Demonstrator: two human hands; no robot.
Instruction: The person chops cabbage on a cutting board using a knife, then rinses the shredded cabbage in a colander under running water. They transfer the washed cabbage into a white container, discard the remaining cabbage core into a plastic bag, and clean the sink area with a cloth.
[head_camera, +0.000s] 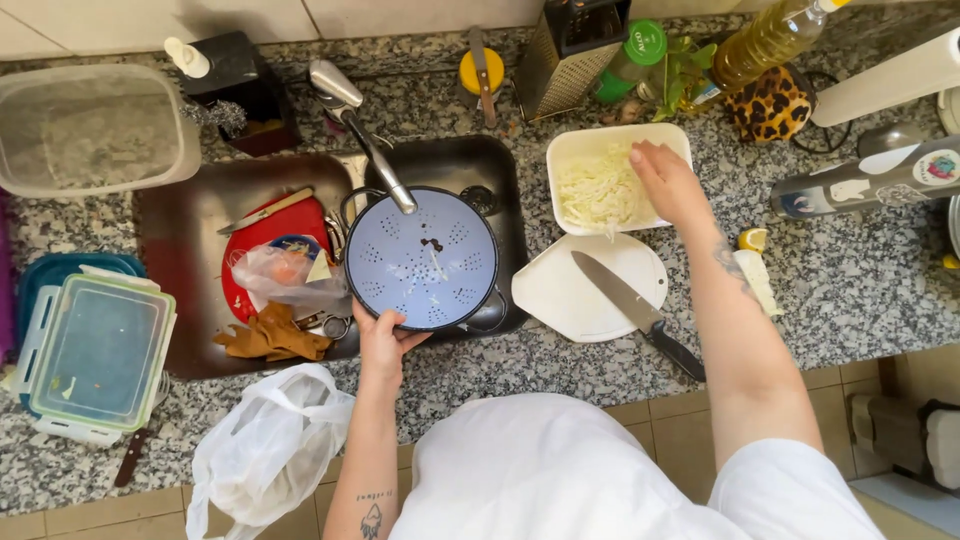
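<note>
My left hand grips the near rim of a pale blue colander held over the steel sink, under the faucet. A few white shreds lie in the colander. My right hand reaches into a white square container of shredded white vegetable, fingers on the shreds. In front of that container lies a white cutting board with a large black-handled knife across it.
The sink holds a red plate, a small knife, a plastic bag and brown gloves. Stacked lidded containers and a white bag sit left. A grater, oil bottle and paper roll line the back.
</note>
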